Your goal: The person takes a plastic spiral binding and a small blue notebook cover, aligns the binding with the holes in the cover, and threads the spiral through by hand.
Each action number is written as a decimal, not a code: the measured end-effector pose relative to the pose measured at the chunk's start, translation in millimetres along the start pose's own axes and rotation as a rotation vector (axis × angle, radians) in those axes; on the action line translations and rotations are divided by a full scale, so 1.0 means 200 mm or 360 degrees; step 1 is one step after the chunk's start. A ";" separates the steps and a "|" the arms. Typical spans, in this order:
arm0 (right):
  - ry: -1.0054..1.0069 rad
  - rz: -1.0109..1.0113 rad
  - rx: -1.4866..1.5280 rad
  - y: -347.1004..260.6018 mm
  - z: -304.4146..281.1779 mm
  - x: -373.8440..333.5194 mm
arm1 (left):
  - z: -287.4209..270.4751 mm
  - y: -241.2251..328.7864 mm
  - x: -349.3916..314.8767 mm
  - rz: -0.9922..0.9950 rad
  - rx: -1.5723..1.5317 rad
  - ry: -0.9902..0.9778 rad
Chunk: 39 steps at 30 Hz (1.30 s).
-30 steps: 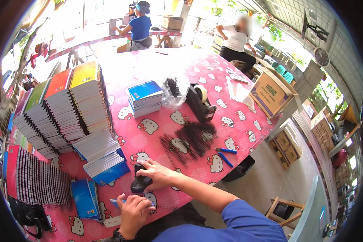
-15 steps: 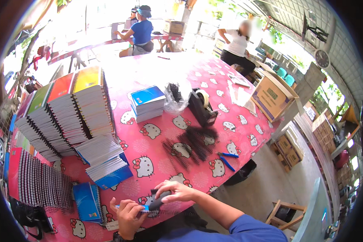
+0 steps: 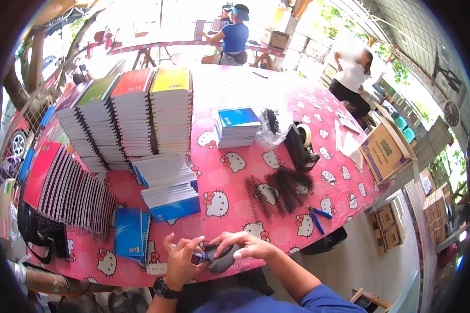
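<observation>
Near the front edge of the table, my left hand (image 3: 183, 261) is closed on a thin blue notebook (image 3: 197, 256), seen nearly edge-on and mostly hidden by the fingers. My right hand (image 3: 245, 246) grips a dark grey, rounded block-like tool (image 3: 223, 261) against the notebook's right end; its exact kind cannot be made out. Just left of my hands lie blue spiral notebooks (image 3: 130, 232). Beyond them stands a fanned pile of blue-covered notebooks (image 3: 175, 207). Loose black binding coils (image 3: 279, 190) lie farther off to the right, beside blue-handled pliers (image 3: 318, 219).
Tall stacks of spiral notebooks (image 3: 136, 115) fill the left side, with a red-covered row (image 3: 44, 169) nearer. A tape dispenser (image 3: 300, 148), a plastic bag of coils (image 3: 270, 128) and a blue notebook stack (image 3: 237, 130) stand farther back. A carton (image 3: 384, 148) is at right. Other people are beyond.
The whole view has shifted, so the table's things sit farther right. The grey tool is tilted differently, and the notebook between my hands shows less than before.
</observation>
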State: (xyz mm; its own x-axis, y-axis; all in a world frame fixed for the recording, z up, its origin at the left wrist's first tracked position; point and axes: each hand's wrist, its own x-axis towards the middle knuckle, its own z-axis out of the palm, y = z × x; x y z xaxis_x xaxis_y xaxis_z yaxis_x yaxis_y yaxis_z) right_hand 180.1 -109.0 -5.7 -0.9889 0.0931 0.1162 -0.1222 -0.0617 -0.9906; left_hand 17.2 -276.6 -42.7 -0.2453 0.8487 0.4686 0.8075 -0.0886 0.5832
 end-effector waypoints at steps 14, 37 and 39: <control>0.0116 0.0093 0.0016 0.03 -0.02 0.06 | 0.12 -0.15 -0.13 -0.0725 -0.1436 0.0290; 0.0497 -0.0019 -0.1521 -0.10 0.11 0.17 | 0.03 -0.04 -0.03 -0.0571 -0.1051 0.0132; 0.0541 0.0037 -0.1245 -0.13 0.20 0.17 | -0.01 0.02 0.03 -0.0701 -0.1337 0.0115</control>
State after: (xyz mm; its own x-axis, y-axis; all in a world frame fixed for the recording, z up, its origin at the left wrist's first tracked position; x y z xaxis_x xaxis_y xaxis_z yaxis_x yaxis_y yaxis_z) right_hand 145.3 -144.3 26.2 -0.8957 0.4013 0.1912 0.1153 0.6252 -0.7719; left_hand 17.7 -273.9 -36.2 -0.4911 0.8633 0.1164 -0.0085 -0.1384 0.9903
